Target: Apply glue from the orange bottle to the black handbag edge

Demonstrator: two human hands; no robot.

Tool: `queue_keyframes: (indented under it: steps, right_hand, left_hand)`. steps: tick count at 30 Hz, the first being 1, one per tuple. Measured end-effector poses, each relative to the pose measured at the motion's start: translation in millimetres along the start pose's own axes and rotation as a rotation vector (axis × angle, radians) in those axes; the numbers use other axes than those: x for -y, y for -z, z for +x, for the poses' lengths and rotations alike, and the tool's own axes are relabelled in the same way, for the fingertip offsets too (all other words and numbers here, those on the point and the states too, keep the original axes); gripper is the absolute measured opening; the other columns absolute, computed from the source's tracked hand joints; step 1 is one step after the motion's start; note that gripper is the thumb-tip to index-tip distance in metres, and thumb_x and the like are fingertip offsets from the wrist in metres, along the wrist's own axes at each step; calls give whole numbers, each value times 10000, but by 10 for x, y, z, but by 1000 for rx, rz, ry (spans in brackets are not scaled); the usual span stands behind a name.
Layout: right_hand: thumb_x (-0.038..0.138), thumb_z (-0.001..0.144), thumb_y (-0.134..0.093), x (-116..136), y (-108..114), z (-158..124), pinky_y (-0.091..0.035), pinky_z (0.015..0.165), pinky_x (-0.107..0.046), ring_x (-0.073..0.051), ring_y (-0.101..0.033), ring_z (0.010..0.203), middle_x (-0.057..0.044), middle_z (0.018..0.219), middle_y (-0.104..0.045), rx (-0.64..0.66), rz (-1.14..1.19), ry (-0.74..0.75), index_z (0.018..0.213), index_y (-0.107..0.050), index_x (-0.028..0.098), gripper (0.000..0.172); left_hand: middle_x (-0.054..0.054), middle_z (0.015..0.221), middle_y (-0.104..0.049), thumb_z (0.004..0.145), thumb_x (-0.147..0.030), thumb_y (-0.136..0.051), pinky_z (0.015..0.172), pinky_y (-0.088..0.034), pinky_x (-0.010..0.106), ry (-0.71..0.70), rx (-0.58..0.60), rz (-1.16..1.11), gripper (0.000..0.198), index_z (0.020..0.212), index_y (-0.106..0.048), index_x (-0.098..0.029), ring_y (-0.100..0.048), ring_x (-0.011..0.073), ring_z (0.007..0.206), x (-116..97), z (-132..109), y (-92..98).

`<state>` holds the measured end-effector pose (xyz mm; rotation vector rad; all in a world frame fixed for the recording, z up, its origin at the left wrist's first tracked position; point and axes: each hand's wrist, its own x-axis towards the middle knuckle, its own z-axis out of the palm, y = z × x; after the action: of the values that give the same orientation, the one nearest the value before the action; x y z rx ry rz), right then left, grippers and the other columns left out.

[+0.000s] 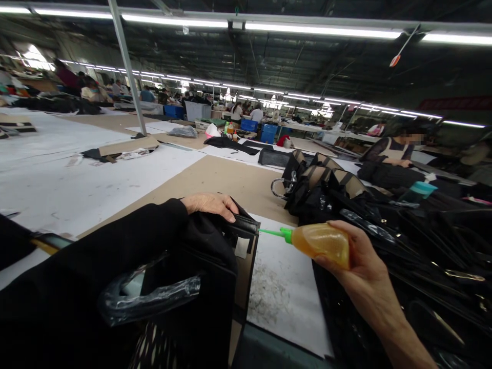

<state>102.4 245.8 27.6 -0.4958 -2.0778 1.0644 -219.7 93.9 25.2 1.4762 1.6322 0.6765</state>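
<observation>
My right hand (359,264) is closed around a soft amber glue bottle (321,243) with a green nozzle. The nozzle tip points left and touches the top edge of a black handbag (215,277) standing in front of me. My left hand (211,203), in a black sleeve, rests on the bag's upper edge with fingers curled over it, holding it steady. A plastic-wrapped handle (154,297) of the bag lies toward me.
A stained white sheet (280,292) covers the table beneath the bottle. A heap of black bags and straps (384,215) fills the right side. A seated person (395,154) works behind it. Brown and white table surface (115,174) stretches left; more workers sit far back.
</observation>
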Motion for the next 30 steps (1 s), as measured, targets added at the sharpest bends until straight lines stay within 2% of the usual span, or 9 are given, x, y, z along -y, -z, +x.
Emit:
queue_keyframes:
  steps: [4,12,19,26,30]
  right_hand:
    - [436,674,-799,-24,-33,88,-523,745,-230,-165,-611,850,-3,1036,-619,-17,58,39,1169,-537,302,576]
    - [421,696,-791,-133,-10,-15,-522,718,-193,-161,-618,875,-10,1093,-616,52,29,2,1196,-533,317,572]
    - [433,684,-796,-56,-31,74,-532,699,-222,-166,-614,809,-16,1005,-625,-22,51,34,1163,-546,291,559]
    - [449,698,-788,-169,22,-58,-525,711,-208,-170,-622,842,-20,1030,-635,79,9,-17,1196,-530,294,582]
    - [439,695,-796,-164,15,-93,-518,737,-182,-154,-620,858,-11,1050,-631,76,47,-27,1193,-533,301,579]
  left_hand:
    - [61,913,-697,687,-429,-696,787,-446,269,15,-11,34,397,951,-730,-135,-613,225,859,-7,9,-1]
    - [38,824,-689,689,-392,-708,702,-434,235,44,-38,-8,297,858,-734,-149,-596,182,762,5,2,-24]
    - [34,820,-682,704,-369,-703,700,-433,224,50,-39,-18,275,861,-728,-144,-587,163,741,-25,-15,-52]
    - [27,834,-684,724,-356,-688,707,-426,214,21,-29,15,256,879,-726,-156,-589,156,752,30,19,-50]
    - [24,821,-679,725,-348,-683,710,-428,209,-6,-16,6,245,868,-726,-153,-585,153,747,21,25,-57]
